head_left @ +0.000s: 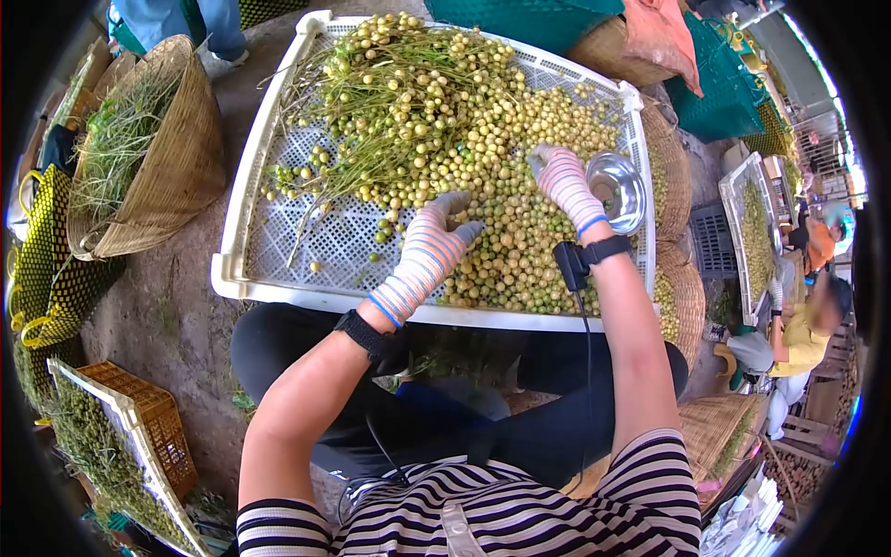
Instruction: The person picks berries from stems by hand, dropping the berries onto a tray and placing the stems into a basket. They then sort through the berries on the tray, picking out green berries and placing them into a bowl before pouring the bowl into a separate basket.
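A white mesh tray (269,243) lies before me, heaped with small round yellow-green fruits (506,246). Thin green stems (371,139) with fruits still on them are piled toward its far left. My left hand (432,243), in a striped glove with grey fingertips, hovers at the near middle of the heap, thumb and fingers apart with nothing visible between them. To the right, my right hand (568,186), gloved alike, reaches down onto the fruits with its fingers curled together; whatever is under its fingertips is hidden. Beside it, a shiny metal bowl (629,176) sits on the tray's right side.
A tall woven basket (176,176) of stems stands at left, above a second tray (139,446) on an orange crate (153,413). More baskets (682,297) adjoin my tray's right edge. At far right, a person in yellow (806,339) sits by another tray (750,237).
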